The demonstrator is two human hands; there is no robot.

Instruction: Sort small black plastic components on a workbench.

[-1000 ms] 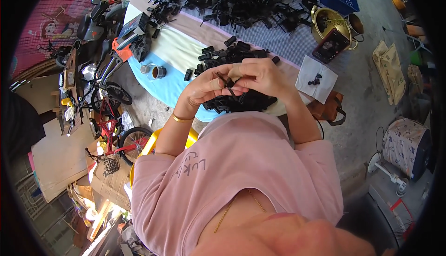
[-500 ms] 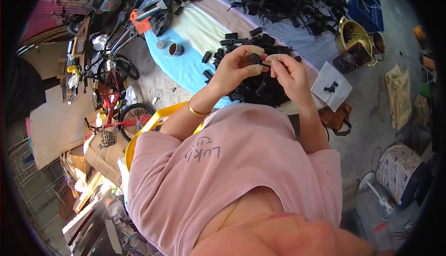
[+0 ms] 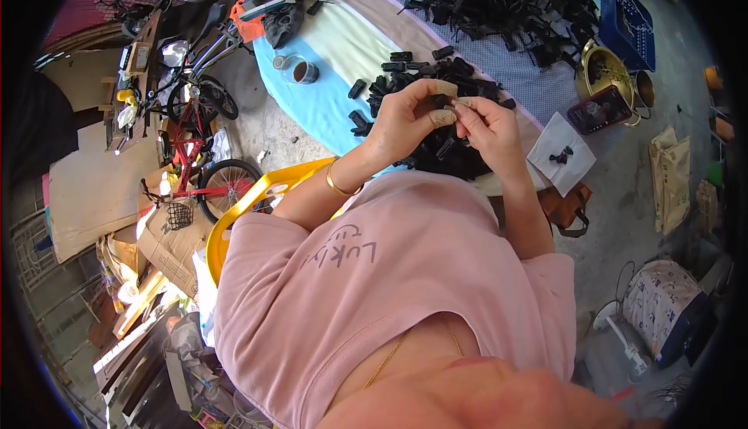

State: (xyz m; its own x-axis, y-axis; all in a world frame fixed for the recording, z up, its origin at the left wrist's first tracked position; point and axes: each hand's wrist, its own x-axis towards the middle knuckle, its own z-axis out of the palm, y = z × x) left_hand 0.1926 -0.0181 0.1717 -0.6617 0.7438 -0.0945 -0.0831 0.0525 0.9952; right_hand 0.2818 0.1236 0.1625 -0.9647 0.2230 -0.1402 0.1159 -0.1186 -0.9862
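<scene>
Cloth-covered surface (image 3: 343, 43) carries a near pile of black parts (image 3: 453, 156), left hand (image 3: 411, 123) above it, fingers holding a small black part (image 3: 442, 102), right hand (image 3: 492, 127) fingers narrow at its end, grip unclear; looks like two-handed close work, next move likely needs a steady left hold.

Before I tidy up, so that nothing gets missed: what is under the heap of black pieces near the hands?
Striped cloth shows beside the heap of black pieces. What lies directly beneath is covered; the left hand and right hand hide some of its top.
</scene>
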